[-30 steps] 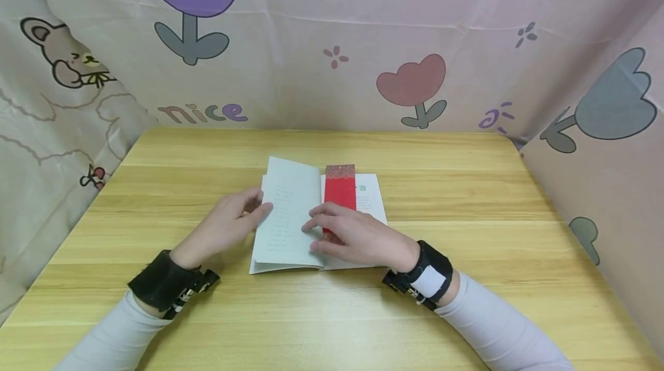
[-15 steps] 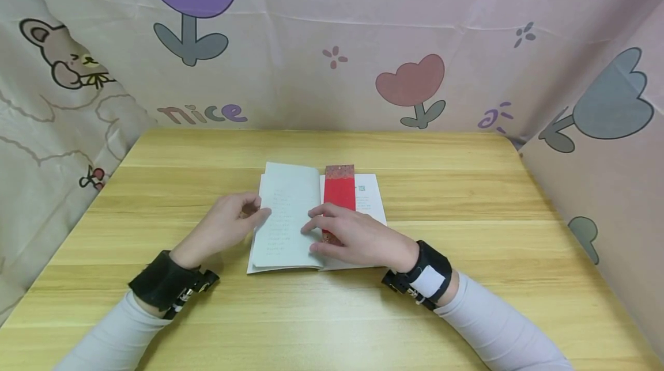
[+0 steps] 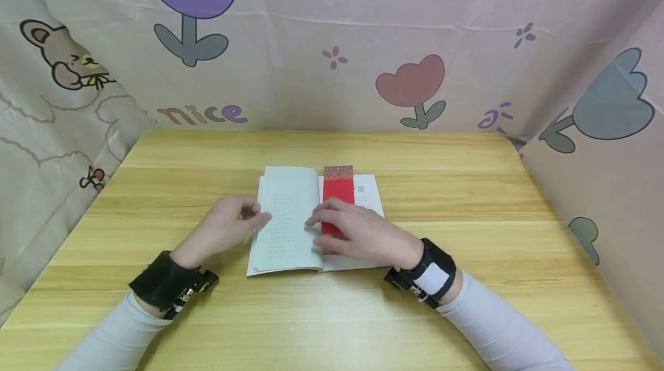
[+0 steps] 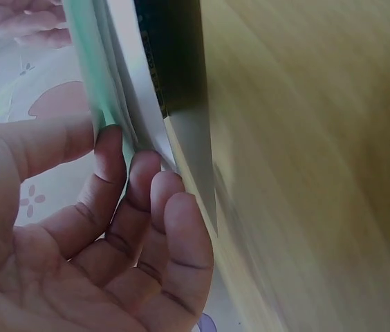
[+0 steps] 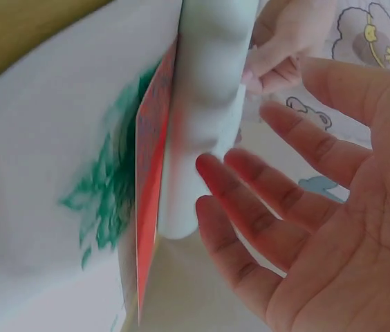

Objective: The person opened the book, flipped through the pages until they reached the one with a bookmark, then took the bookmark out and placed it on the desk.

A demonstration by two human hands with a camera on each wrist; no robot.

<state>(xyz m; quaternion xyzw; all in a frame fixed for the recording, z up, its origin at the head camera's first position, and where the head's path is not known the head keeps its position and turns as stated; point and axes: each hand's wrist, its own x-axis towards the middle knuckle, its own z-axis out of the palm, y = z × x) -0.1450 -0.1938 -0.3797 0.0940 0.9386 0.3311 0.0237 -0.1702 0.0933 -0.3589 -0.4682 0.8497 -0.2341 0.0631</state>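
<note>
An open book (image 3: 285, 198) lies on the table with its printed left page toward my left hand (image 3: 223, 224). The thumb and index finger of that hand pinch the left pages (image 4: 95, 62) at their outer edge, as the left wrist view shows. A red bookmark (image 3: 338, 189) with patterned ends lies along the fold, on the right page (image 3: 369, 198). Over its lower part hovers my right hand (image 3: 365, 235), fingers spread and loosely bent. In the right wrist view, the fingertips stand apart from the bookmark (image 5: 152, 166), and a green print (image 5: 108, 180) shows on the page beside it.
The wooden table (image 3: 456, 186) extends around the book on all sides. A patterned cloth (image 3: 311, 14) hangs behind the table and along both its sides. Black wrist straps with cameras sit on both wrists.
The left pages have come down flatter toward the table, with the left hand keeping its pinch. The right hand has shifted slightly, baring more of the bookmark's lower end.
</note>
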